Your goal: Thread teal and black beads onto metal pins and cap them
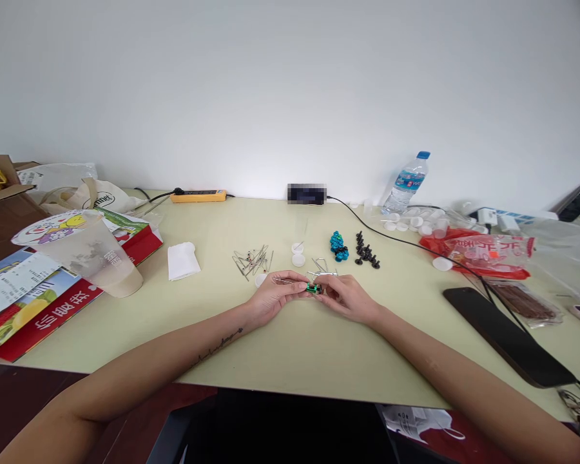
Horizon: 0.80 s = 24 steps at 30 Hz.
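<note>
Between my two hands, over the middle of the table, is a small green and black piece (313,288). My left hand (276,296) pinches its left side with thumb and fingertips, and a thin metal rod (283,280) shows beside those fingers. The fingers of my right hand (347,296) close on its right side. Just beyond the hands lie bent metal wires (323,265), white round caps (298,260) and a pile of thin metal pins (254,260). Blue-green beaded pieces (337,245) and black screw-like parts (366,251) lie farther right.
At the left are a plastic cup (104,258), red boxes (140,248) and white paper (182,260). A power strip (198,196) and water bottle (406,183) stand near the wall. A black phone-like slab (505,335), cable (391,236) and red bag (488,251) lie right.
</note>
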Motion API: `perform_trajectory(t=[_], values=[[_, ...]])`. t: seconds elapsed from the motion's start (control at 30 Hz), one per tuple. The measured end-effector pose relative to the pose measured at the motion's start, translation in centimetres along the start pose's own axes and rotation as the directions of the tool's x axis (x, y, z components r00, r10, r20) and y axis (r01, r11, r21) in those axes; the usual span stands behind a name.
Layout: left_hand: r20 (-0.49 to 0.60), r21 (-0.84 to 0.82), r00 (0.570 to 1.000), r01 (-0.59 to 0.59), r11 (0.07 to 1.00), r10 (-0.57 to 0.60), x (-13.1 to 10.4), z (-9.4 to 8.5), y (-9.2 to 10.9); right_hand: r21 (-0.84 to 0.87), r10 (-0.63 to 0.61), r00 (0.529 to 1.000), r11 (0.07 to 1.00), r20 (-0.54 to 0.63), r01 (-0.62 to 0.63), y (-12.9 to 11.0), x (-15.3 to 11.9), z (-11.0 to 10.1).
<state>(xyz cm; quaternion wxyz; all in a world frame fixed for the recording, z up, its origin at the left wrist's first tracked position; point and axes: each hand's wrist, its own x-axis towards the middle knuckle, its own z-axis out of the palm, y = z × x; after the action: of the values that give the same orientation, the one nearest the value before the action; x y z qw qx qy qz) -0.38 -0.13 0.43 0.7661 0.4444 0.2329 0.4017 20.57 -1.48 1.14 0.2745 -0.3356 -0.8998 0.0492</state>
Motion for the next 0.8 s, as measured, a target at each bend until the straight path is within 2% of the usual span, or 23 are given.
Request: perform_trajectory(t=[0.8], values=[[-0.003,0.006,1.000,0.000,1.000,0.000,-0.13,0.27,0.26,-0.067,-0.037,0.999,0.997,0.013,0.038,0.48,-0.03,0.45]])
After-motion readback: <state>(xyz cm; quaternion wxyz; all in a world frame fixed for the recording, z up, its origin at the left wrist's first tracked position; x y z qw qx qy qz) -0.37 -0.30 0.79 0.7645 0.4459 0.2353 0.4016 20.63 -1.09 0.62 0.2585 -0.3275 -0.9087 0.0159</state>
